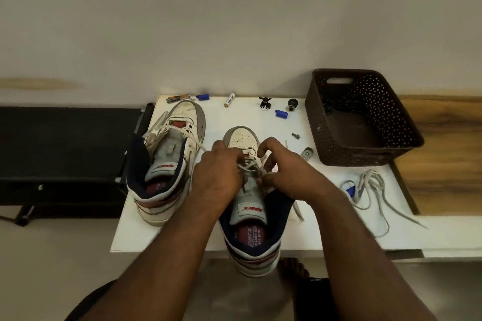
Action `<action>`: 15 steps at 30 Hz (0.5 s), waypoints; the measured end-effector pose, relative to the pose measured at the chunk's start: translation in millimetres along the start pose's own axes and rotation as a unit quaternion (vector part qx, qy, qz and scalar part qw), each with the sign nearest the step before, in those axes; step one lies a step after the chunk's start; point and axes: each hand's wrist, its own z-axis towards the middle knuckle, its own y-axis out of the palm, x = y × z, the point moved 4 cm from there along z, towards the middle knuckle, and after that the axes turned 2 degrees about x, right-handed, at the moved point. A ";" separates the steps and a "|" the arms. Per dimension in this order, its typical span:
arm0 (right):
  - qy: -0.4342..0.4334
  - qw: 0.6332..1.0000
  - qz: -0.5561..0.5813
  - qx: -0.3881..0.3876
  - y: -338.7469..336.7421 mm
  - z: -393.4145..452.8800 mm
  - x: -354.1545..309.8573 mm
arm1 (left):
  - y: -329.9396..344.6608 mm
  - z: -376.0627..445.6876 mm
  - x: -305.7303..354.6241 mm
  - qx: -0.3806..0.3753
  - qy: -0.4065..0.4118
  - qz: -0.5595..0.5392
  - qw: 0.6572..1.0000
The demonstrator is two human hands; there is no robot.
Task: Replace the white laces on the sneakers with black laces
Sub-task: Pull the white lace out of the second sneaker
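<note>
Two white, navy and red high-top sneakers stand on a white table (182, 237). The left sneaker (167, 161) holds a loosened white lace (190, 138) across its upper eyelets. The right sneaker (250, 206) sits in front of me, heel over the table edge. My left hand (217, 169) and my right hand (284, 167) meet over its tongue, both pinching the white lace (251, 167) at the eyelets. A loose pale lace (370, 190) lies heaped to the right. Dark cords, possibly black laces (336, 105), lie in the basket.
A dark brown woven basket (407, 138) stands at the back right. Along the table's far edge lie nail clippers (177, 98), a battery (229, 100), blue caps (281, 114), small figurines (265, 103) and a screw (295, 135). A black bench (65, 154) stands left.
</note>
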 end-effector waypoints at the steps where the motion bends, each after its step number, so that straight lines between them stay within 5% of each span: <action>1: 0.000 1.000 0.000 -0.002 -0.2 0.3 -0.8 | -0.4 0.2 -1.1 0.005 -0.010 -0.013 1.000; 8: 0.011 1.000 -0.014 -0.013 -3.8 -1.2 -2.1 | -11.8 4.6 -12.0 0.109 -0.072 -0.136 0.982; 15: -0.003 0.999 -0.040 -0.011 0.5 1.5 -6.0 | -6.7 9.5 -0.9 -0.005 0.013 -0.068 0.998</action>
